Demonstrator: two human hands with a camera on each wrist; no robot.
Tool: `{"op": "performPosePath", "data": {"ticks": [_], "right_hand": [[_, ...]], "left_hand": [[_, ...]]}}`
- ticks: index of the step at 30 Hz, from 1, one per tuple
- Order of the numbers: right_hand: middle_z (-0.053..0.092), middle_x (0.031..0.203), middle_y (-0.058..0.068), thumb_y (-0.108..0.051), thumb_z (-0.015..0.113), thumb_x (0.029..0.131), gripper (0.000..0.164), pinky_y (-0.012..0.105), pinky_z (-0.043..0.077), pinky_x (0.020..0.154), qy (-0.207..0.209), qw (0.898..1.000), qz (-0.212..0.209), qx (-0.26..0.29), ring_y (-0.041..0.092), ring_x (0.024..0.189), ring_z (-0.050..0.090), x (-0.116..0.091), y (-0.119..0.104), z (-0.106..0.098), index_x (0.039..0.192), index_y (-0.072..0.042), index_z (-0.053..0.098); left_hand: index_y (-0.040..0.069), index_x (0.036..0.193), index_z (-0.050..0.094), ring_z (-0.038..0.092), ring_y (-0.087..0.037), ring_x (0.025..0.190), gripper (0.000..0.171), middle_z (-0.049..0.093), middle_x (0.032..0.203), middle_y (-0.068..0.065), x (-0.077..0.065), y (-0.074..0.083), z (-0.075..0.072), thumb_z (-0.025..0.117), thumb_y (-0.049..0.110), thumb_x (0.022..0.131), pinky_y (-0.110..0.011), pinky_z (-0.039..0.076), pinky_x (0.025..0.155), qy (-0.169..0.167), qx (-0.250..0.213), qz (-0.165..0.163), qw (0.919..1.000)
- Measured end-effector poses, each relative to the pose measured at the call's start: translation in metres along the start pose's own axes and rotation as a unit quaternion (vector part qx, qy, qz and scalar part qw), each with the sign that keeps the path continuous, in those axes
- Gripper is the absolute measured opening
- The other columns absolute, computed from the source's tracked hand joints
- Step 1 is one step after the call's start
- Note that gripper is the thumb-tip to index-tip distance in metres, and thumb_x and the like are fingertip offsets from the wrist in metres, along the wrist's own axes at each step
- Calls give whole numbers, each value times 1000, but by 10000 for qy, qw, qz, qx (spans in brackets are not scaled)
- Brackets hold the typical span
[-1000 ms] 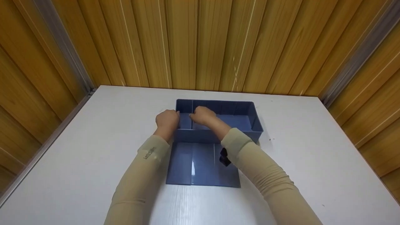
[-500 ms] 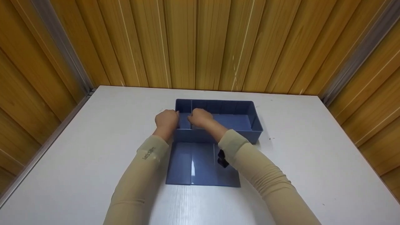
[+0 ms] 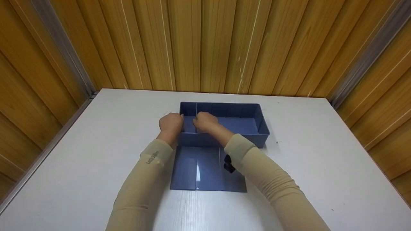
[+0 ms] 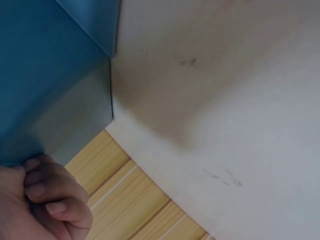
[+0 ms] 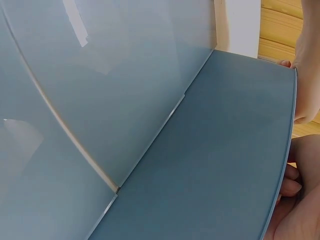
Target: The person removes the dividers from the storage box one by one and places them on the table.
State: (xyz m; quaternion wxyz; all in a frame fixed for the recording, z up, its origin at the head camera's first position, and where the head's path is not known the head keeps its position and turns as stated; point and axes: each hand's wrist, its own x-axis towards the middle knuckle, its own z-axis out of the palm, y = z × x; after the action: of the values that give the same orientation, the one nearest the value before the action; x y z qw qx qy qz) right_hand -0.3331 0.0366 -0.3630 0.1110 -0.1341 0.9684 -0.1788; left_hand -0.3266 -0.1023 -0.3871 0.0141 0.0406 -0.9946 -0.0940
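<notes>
A blue open box (image 3: 263, 128) stands on the white table (image 3: 96, 160). My left hand (image 3: 171, 123) is at the outside of the box's left wall, fingers (image 4: 50, 200) curled against the blue wall (image 4: 45, 75). My right hand (image 3: 205, 121) reaches over the near wall into the left part of the box and grips an upright blue divider panel (image 3: 196, 110) by its edge. In the right wrist view the divider panel (image 5: 210, 160) fills the frame, with my fingers (image 5: 295, 190) curled round its right edge.
Flat blue panels (image 3: 199, 170) lie on the table just in front of the box, between my forearms. A small black device (image 3: 228, 163) shows under my right wrist. Wooden plank walls (image 3: 205, 48) close in the table on three sides.
My right hand has shifted slightly left and nearer with the divider. The left hand and the box have stayed where they were.
</notes>
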Motion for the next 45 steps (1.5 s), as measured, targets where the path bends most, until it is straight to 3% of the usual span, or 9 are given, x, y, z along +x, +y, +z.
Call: {"op": "performPosePath", "data": {"ticks": [16, 24, 32, 45], "right_hand": [[47, 72, 0, -23, 47, 108, 40, 35, 41, 69, 26, 10000, -24, 74, 19, 70, 47, -2, -1, -5, 69, -15, 46], [56, 78, 5, -23, 49, 107, 41, 42, 50, 75, 149, 9999, -16, -10, 19, 73, 47, -1, -2, -7, 66, -16, 42], [45, 69, -1, -24, 49, 107, 43, 35, 40, 66, 128, 9999, -39, -19, 18, 68, 45, -1, -3, -9, 65, -16, 42], [43, 63, -3, -26, 48, 108, 45, 32, 38, 62, 57, 10000, 18, 38, 16, 62, 44, -4, -5, -13, 64, -16, 43]], "left_hand": [[0, 100, 76, 77, -34, 93, 48, 78, 101, -18, 0, 0, 1, 42, 32, 110, -48, 62, 78, 100, -38, 32, 9999], [-1, 101, 75, 78, -32, 93, 51, 79, 99, -18, 0, 1, 1, 40, 33, 111, -46, 63, 79, 75, 87, -12, 9999], [-1, 101, 76, 77, -32, 94, 50, 79, 101, -18, 0, 1, 1, 41, 34, 111, -47, 63, 79, 22, -37, -62, 10000], [-1, 103, 76, 77, -33, 97, 49, 78, 105, -18, 2, 1, 1, 40, 33, 111, -48, 62, 81, -17, -78, -68, 9999]]}}
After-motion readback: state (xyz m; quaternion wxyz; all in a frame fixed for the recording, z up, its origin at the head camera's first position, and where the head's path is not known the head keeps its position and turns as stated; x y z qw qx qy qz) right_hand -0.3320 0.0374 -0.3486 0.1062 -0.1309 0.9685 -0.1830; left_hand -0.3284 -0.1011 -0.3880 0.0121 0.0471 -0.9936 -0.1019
